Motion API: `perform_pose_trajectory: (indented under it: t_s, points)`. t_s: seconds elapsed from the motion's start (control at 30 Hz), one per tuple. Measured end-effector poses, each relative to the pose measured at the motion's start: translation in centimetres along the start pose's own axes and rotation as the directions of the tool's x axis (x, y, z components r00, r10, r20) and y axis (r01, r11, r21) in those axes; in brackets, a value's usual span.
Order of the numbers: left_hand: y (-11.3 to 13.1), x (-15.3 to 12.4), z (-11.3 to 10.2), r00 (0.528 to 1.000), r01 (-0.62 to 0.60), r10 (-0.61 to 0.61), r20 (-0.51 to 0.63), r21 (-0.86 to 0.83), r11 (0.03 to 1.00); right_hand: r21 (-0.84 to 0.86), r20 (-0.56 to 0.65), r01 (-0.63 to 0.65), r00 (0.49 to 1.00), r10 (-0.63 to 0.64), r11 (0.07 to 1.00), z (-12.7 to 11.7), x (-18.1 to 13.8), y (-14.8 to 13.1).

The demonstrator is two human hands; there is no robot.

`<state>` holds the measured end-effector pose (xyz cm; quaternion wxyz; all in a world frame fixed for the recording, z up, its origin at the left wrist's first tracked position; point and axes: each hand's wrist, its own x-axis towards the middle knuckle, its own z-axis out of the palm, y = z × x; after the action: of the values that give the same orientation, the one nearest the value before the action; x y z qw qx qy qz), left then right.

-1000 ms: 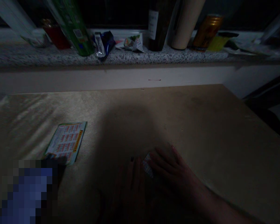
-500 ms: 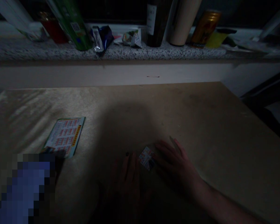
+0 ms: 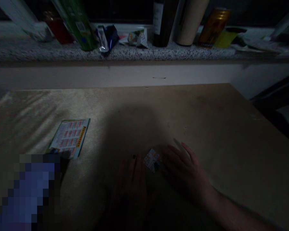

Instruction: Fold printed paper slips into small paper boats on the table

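Note:
Between my two hands on the tabletop lies a small square of printed paper point(image 3: 152, 160), turned like a diamond; whether it is folded I cannot tell. My left hand point(image 3: 132, 176) rests palm down at its left corner, fingers stretched forward, and most of that hand is in deep shadow. At the right corner my right hand point(image 3: 186, 171) lies with its fingers extended and spread, fingertips close to the paper. Neither hand grips anything. Whether the fingertips touch the paper is too dark to make out.
A printed calendar sheet point(image 3: 71, 136) lies on the table point(image 3: 202, 115) at the left, near a blurred-out blue patch point(image 3: 29, 192). Along the stone windowsill point(image 3: 130, 55) stand a green bottle point(image 3: 83, 30), a dark bottle point(image 3: 162, 32), a golden can point(image 3: 213, 29) and crumpled wrappers point(image 3: 108, 37).
My right hand has drawn slightly right, away from the paper, showing more of its right corner. The whole view has shifted a little.

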<state>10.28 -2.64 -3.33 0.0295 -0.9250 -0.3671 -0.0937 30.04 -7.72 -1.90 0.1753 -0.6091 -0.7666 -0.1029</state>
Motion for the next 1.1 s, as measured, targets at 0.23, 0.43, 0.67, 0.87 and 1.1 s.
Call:
perform_pose_trajectory:
  t_s: [0.23, 0.43, 0.67, 0.87, 1.1]
  points:
    - [0.5, 0.8, -0.8, 0.998, -0.027, 0.028, -0.052, 0.014, 1.0, 0.07, -0.023, -0.022, 0.999, 0.024, 0.997, -0.2, 0.1, 0.0]
    - [0.8, 0.6, -1.1, 0.999, 0.004, -0.002, -0.038, 0.048, 0.999, 0.2, 0.013, -0.034, 0.999, 0.032, 0.979, -0.9, 0.9, 0.6]
    - [0.3, 1.8, -0.8, 0.984, -0.176, 0.177, 0.03, -0.038, 0.984, 0.277, -0.017, -0.106, 0.993, 0.116, 0.955, -0.8, 0.7, 0.9]
    - [0.3, 1.6, -0.6, 0.985, -0.174, 0.175, 0.003, -0.07, 0.982, 0.384, 0.036, -0.156, 0.987, 0.154, 0.91, -0.7, 0.4, 0.8]
    - [0.4, 1.7, -0.8, 0.985, -0.169, 0.171, 0.011, -0.084, 0.982, 0.594, 0.145, -0.307, 0.95, 0.276, 0.743, -1.3, 0.8, 0.4]
